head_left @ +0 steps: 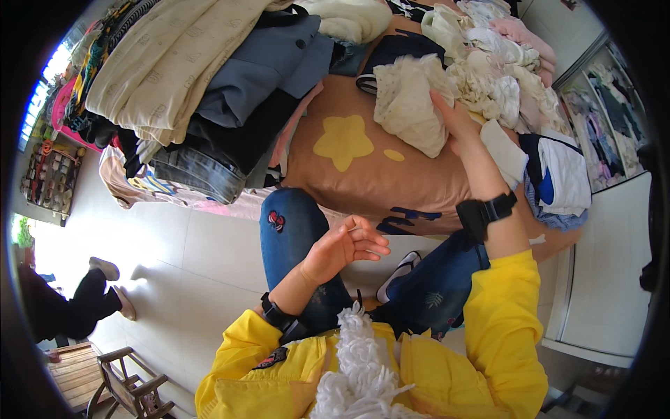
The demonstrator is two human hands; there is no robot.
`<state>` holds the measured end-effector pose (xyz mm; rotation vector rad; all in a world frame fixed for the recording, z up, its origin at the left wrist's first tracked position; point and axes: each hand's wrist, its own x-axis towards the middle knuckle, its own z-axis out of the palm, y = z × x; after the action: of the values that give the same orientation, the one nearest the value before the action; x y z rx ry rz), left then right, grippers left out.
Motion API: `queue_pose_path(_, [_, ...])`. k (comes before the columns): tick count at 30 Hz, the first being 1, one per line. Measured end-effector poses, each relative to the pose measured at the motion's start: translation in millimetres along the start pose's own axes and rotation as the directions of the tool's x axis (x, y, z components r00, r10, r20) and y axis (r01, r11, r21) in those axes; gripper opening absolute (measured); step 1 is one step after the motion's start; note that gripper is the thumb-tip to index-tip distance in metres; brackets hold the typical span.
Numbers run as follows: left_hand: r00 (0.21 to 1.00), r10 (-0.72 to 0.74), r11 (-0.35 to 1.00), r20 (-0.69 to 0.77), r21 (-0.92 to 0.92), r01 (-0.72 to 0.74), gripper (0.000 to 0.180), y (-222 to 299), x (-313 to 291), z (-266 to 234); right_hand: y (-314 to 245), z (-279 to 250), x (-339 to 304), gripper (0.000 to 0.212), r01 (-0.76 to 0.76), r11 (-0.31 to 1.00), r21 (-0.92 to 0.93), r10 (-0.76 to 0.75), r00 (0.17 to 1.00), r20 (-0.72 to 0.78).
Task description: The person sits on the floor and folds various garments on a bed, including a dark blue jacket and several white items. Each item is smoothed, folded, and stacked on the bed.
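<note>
My right hand (457, 124) reaches over the bed and has its fingers at the edge of a cream-coloured garment (410, 105), bunched and partly folded; its thumb side shows and the fingertips are partly hidden by the cloth. My left hand (343, 249) hovers above my lap with fingers loosely bent and apart, holding nothing. Beneath the garment lies a brown bedcover (335, 105) with a yellow star. A dark navy garment (405, 52) sits just behind the cream one.
Stacked folded clothes, among them beige trousers (171, 63) and a blue-grey jacket (262, 66), fill the bed's left side. White and pink clothes (495, 77) heap at the right. A white cabinet (607, 258) stands at right, a wooden chair (136, 384) lower left. Another person's legs (91, 300) show at left.
</note>
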<state>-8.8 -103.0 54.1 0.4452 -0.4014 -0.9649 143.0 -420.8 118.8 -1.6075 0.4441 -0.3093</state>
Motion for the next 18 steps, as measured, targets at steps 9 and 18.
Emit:
queue_pose_path(9, [0.989, 0.021, 0.761, -0.148, 0.643, 0.08, 0.035, 53.7, 40.1, 42.0, 4.8, 26.2, -82.0, 0.077, 0.644, 0.215, -0.734, -0.733, 0.603, 0.315])
queue_pose_path(18, [0.97, 0.123, 0.703, -0.209, 0.708, 0.063, 0.033, 38.2, 116.6, 25.3, -60.5, -50.6, -44.5, 0.02, 0.007, 0.991, 0.132, -0.027, 0.987, 0.157])
